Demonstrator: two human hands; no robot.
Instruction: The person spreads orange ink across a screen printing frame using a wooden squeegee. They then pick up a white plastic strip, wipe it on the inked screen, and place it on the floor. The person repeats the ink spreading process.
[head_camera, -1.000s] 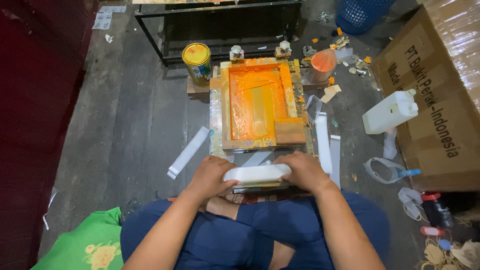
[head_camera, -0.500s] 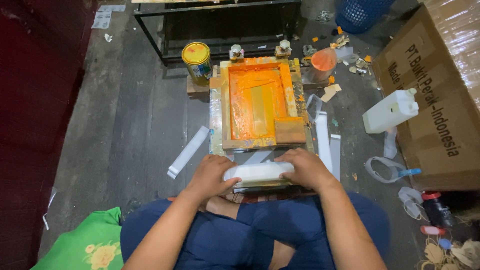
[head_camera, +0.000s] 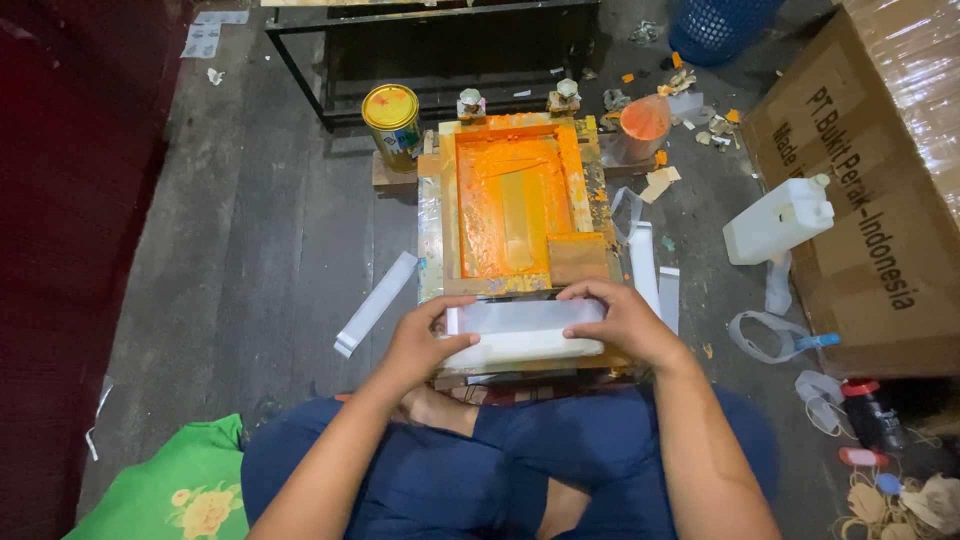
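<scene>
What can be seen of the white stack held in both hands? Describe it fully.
The white stack is a flat, long bundle of what look like thin plastic or paper sheets, glossy on top, edges squared up. It lies level and crosswise just in front of the orange-stained printing frame, over the person's crossed legs. The left hand grips its left end and the right hand its right end, fingers curled over the top.

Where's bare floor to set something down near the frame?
Left of the frame: bare floor between the red wall and the white strip, below the can. Crowded on the right: strips, jug, box, scraps. Both hands hold the stack.
</scene>
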